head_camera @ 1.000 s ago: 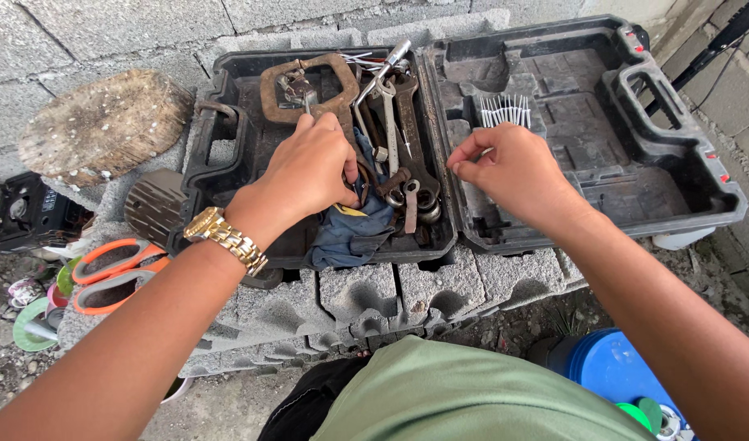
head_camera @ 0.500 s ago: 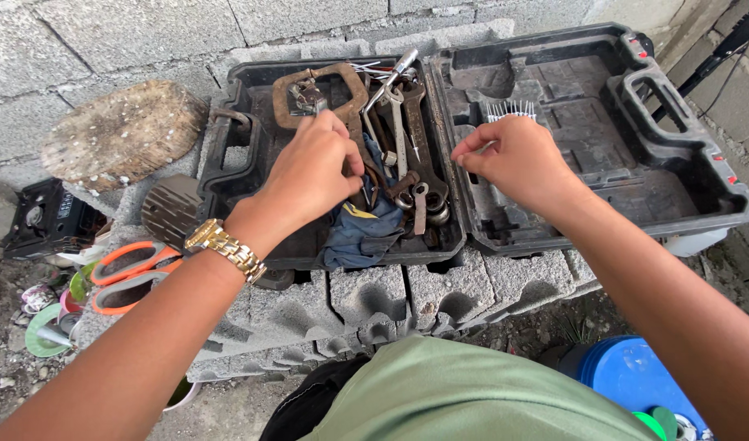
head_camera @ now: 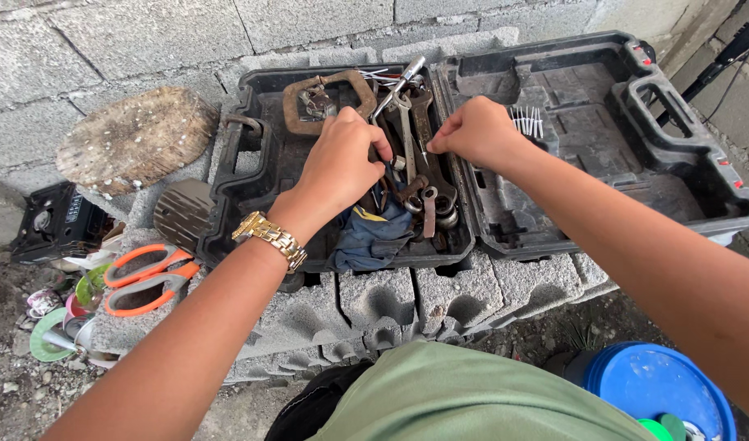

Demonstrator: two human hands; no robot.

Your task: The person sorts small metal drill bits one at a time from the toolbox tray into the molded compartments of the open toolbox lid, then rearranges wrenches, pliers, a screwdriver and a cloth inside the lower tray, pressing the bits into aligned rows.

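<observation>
Left hand [head_camera: 340, 162] curled over wrenches [head_camera: 415, 139] (palm down); right hand [head_camera: 471, 132] pinching.

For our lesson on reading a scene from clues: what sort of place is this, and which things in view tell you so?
Probably an outdoor building or repair site. An open black tool case of rusty wrenches rests on bare concrete blocks against an unplastered block wall, with gravelly dirt below.

wrenches [head_camera: 419, 139] in case [head_camera: 244, 204] left half | nails [head_camera: 527, 120] in right half | shears [head_camera: 146, 278] left of case
</observation>
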